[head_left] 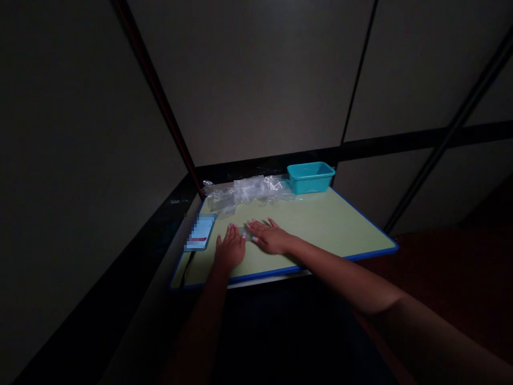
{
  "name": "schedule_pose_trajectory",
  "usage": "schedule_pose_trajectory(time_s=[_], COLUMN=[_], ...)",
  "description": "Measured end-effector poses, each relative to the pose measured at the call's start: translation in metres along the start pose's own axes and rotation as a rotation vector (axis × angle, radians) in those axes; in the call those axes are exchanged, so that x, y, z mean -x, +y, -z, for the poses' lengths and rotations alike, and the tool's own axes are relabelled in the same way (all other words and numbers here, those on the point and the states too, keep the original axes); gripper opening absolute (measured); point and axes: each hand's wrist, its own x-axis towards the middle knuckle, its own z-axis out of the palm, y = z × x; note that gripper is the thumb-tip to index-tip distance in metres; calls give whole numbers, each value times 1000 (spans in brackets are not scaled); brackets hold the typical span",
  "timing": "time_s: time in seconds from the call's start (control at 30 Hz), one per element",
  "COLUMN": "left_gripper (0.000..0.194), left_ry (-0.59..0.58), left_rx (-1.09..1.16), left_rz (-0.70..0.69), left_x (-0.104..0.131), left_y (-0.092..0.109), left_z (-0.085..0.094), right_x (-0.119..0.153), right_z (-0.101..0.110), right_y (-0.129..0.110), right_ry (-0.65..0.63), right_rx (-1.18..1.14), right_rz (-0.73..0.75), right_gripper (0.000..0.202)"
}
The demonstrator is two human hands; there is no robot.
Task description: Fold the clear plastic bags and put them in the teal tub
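Note:
My left hand [231, 248] lies palm down on the pale yellow-green tabletop, its fingers stretched out. To the right, my right hand [271, 237] is also flat, with its fingers spread and pointing left. A small clear plastic piece [247, 234] shows in the gap between the two hands, partly hidden under the fingers. It looks like a small bag, though the dim light hides its details. Both hands press on or touch its edges; neither is closed round anything.
Crumpled clear plastic bags [256, 187] lie along the back of the table [320, 224], which has a blue rim. A turquoise plastic basket [311, 185] stands at the back right. A phone-like flat object [201, 231], partly blurred, lies at the left edge. Walls stand behind and left.

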Motion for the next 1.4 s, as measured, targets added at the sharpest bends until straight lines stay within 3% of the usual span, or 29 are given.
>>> schedule_pose_trajectory(time_s=[0.2,0.5,0.73,0.9,1.03,1.13,1.27,1.4], left_gripper=[56,60,55,55,50,43,32,23], left_ry=[-37,-1,23,44,58,153,236,239], left_rx=[49,67,81,128,214,355,483,524], left_rz=[24,54,54,24,-172,-292,-231,-165], left_x=[-3,-2,0,-3,-30,-65,-105,-116], left_y=[0,3,2,4,14,21,23,17], left_z=[-1,1,1,3,14,25,26,7], right_x=[16,26,29,30,25,21,20,19], right_z=[-14,-10,2,18,25,26,27,25], right_y=[-12,-13,16,44,55,58,62,67], right_ry=[-46,-85,-108,-162,-159,-150,-163,-188], right_rx=[89,81,145,115,80,35,-17,-54], right_rz=[-54,-87,-64,73,158,160,122,100], right_gripper=[58,63,64,59,61,63,66,69])
